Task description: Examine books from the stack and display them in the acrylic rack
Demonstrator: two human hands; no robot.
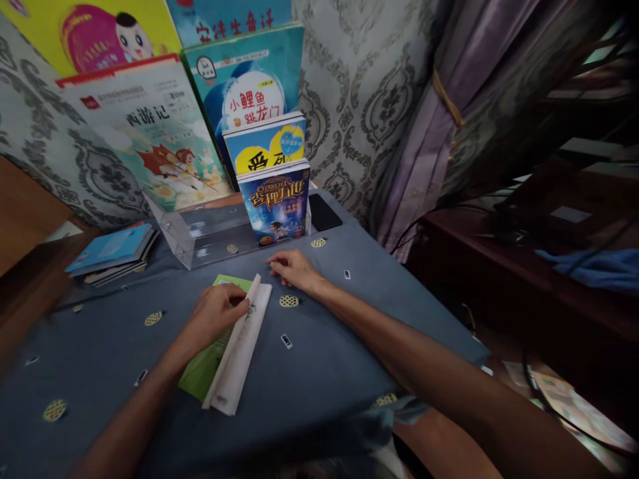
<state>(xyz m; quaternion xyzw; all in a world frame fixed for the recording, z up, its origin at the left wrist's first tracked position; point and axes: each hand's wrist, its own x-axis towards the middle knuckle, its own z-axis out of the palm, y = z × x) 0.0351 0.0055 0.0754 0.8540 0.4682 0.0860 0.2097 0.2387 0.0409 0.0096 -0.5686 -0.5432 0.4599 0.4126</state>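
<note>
A thin green-covered book lies on the blue tablecloth with its white page edges facing right. My left hand rests on top of the book, fingers curled over the page edges near its far end. My right hand lies on the cloth just beyond the book's far corner, fingers bent and pressed down, holding nothing that I can see. In front of both hands stands a clear plastic book holder with several upright children's books, the nearest one dark blue.
Larger picture books lean against the patterned wall behind the holder. A small stack of thin books lies at the left. A black phone sits right of the holder. A purple curtain and a dark wooden bench are at the right.
</note>
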